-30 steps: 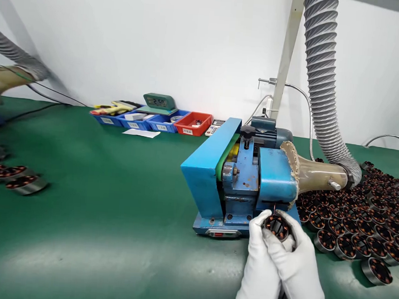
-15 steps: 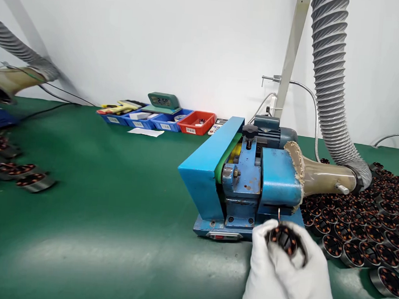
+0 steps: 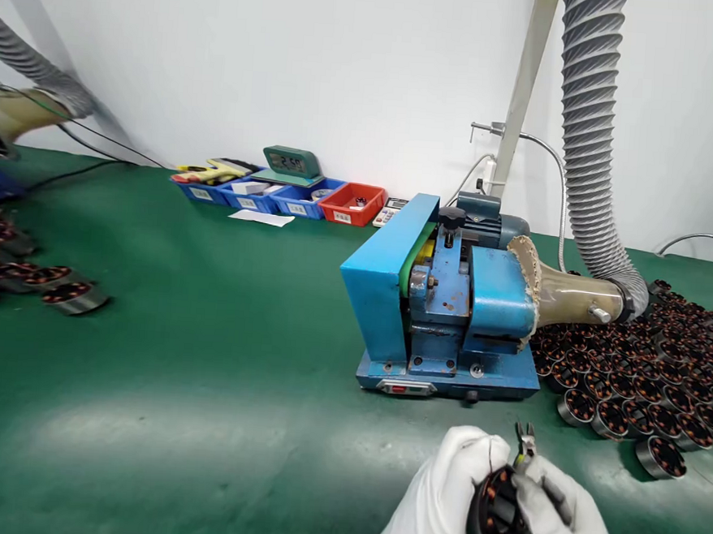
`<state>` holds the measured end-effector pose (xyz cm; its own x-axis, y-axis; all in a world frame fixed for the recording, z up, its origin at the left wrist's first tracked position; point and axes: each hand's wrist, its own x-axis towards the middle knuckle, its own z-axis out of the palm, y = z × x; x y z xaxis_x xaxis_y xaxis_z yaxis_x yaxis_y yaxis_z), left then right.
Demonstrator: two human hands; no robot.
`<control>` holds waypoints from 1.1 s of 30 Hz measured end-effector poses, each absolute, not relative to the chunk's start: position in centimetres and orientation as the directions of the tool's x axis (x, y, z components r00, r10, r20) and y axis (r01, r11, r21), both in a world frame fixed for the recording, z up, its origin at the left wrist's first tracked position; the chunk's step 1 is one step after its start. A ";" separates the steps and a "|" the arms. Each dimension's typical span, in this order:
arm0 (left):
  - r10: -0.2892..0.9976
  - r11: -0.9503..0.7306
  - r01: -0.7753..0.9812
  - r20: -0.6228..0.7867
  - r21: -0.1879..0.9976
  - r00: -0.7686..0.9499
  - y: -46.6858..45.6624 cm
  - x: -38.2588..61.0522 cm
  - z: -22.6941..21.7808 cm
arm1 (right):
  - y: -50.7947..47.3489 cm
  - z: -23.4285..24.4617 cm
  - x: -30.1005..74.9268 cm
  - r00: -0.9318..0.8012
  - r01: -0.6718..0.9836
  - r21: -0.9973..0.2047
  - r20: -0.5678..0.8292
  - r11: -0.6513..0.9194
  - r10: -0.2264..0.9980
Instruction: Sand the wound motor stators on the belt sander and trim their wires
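Observation:
Gloved in white, my left hand (image 3: 438, 492) is wrapped round a motor stator (image 3: 501, 513), a dark ring with copper windings on its open face. A thin wire sticks up from its top edge. My right hand (image 3: 568, 514), also gloved, grips small cutting pliers (image 3: 526, 443) with their jaws pointing up and away from me. Its fingers reach over the stator's right edge; whether they touch it I cannot tell. Both hands are at the near side of the bench, in front of the blue belt grinding machine (image 3: 413, 336).
Many stators (image 3: 661, 457) stand on the green bench (image 3: 204, 354) right of the machine; others (image 3: 74, 297) lie far left. Blue bins (image 3: 248, 201), a red bin (image 3: 353, 206) and a clock (image 3: 290, 162) are along the wall. A grey hose (image 3: 591, 137) joins the machine's nozzle (image 3: 574, 298).
My hands have come away from the front of the machine toward me, with the stator. The cutting pliers now show in my right hand. The view has shifted slightly.

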<state>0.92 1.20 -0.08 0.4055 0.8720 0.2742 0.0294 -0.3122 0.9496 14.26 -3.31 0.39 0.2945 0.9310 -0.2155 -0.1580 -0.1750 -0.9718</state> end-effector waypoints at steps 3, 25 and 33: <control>0.907 -0.188 -0.019 0.181 0.982 0.380 0.3 0.6 -0.3 | -3.0 1.5 14.8 0.307 -0.410 -0.911 -0.193 -0.054 0.932; 0.757 -0.612 0.002 0.585 0.791 0.292 -0.7 0.4 0.7 | -1.6 3.9 13.6 0.213 -0.259 -0.961 0.046 0.102 0.976; 0.827 -0.562 0.104 0.556 0.821 0.083 -0.6 2.5 0.6 | -0.5 4.1 14.2 0.407 -0.647 -0.741 -0.136 0.180 0.903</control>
<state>2.53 -0.64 0.56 0.0828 0.8273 0.5557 0.1037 -0.5617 0.8208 14.17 -0.47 4.08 0.4066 0.9035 -0.1358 -0.6471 0.1799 -0.7409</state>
